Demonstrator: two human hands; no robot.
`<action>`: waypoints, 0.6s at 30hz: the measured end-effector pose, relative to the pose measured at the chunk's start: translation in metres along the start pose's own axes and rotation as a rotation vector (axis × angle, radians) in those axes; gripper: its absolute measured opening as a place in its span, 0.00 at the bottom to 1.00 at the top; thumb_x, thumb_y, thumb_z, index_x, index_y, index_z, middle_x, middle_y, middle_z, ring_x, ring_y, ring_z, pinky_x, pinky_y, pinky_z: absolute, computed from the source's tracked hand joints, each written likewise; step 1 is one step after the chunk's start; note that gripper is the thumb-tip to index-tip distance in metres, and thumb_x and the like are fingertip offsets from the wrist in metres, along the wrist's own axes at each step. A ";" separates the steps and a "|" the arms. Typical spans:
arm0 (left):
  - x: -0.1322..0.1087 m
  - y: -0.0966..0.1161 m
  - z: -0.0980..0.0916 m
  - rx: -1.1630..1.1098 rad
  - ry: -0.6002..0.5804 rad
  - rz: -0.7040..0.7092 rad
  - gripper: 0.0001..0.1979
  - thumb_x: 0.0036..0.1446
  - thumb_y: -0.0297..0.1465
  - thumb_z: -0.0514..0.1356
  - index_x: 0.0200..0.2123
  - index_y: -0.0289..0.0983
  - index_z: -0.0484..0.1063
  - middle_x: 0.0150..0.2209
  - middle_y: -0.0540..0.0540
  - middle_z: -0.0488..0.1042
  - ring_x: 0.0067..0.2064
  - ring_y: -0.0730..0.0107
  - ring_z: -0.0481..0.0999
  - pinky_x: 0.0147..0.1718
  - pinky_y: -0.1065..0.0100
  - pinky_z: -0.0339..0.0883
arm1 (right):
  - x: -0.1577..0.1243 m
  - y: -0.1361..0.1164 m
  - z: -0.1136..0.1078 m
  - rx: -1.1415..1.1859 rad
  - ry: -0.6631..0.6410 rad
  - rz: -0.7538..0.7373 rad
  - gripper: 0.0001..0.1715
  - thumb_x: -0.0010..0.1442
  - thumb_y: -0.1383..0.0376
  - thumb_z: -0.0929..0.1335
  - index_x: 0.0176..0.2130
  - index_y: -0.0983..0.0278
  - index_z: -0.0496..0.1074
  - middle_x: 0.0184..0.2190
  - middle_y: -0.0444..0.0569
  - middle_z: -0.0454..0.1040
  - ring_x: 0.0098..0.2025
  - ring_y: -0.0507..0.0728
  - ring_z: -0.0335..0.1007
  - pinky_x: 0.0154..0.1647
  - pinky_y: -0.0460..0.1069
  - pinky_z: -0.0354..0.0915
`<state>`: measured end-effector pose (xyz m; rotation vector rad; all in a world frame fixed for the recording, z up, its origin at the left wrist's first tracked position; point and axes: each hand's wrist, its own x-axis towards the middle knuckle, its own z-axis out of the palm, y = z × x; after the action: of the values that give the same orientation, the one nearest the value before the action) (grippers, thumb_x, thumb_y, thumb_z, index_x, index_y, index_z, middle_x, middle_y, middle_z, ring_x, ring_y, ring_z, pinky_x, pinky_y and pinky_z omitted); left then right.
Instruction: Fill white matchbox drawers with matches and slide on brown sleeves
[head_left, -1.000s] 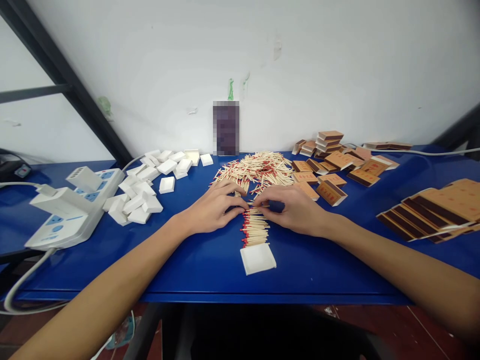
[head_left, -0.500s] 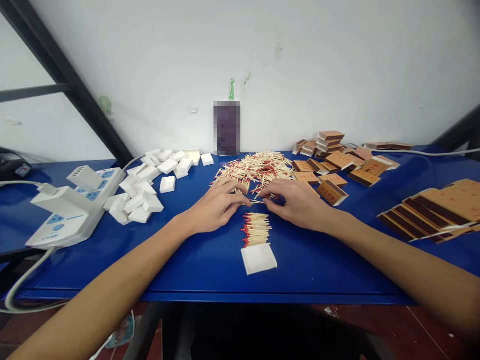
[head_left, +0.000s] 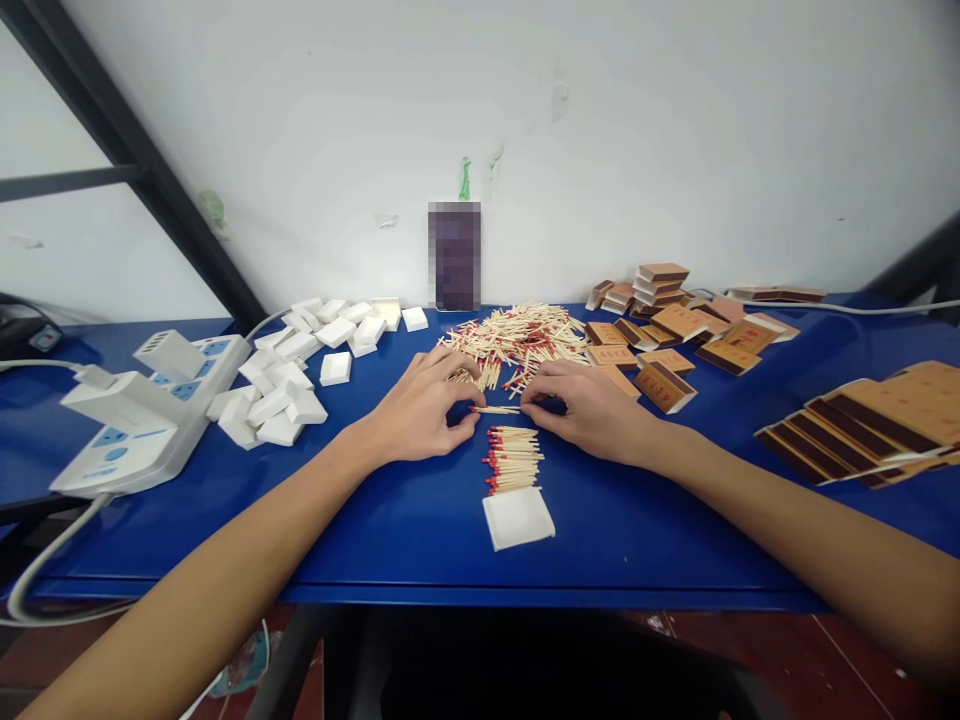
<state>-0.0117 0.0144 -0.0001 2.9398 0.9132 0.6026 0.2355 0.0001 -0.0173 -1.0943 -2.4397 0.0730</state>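
The left hand [head_left: 421, 410] has shifted leftward, thumb and forefinger parted. Loose matches [head_left: 498, 409] lie crosswise between the hands, heads left, tails at the narrow-set right hand [head_left: 592, 408]; whether it grips cannot be told.

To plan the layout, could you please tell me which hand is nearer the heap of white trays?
Left: the left hand sits to the right of the heap of white trays; the right hand is farther right, beyond the left hand.

Illegible red lettering [head_left: 660, 386] on matchboxes [head_left: 679, 320]
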 end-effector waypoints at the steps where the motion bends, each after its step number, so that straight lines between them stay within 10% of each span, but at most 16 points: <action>1: 0.000 0.000 0.000 -0.004 -0.002 0.005 0.07 0.57 0.30 0.60 0.38 0.39 0.78 0.49 0.44 0.71 0.53 0.57 0.67 0.53 0.54 0.60 | 0.000 0.000 0.000 0.003 0.002 -0.004 0.08 0.64 0.66 0.66 0.32 0.62 0.73 0.31 0.48 0.72 0.36 0.56 0.67 0.37 0.50 0.62; 18: 0.000 -0.002 0.000 -0.002 -0.054 0.011 0.10 0.64 0.33 0.58 0.40 0.42 0.80 0.51 0.45 0.71 0.54 0.57 0.66 0.53 0.54 0.59 | 0.000 0.003 0.002 -0.090 0.041 0.133 0.08 0.63 0.65 0.66 0.34 0.63 0.74 0.34 0.50 0.72 0.37 0.58 0.68 0.38 0.53 0.62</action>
<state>-0.0123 0.0162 -0.0005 2.9459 0.8916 0.5218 0.2370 0.0022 -0.0195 -1.2848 -2.3517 -0.0166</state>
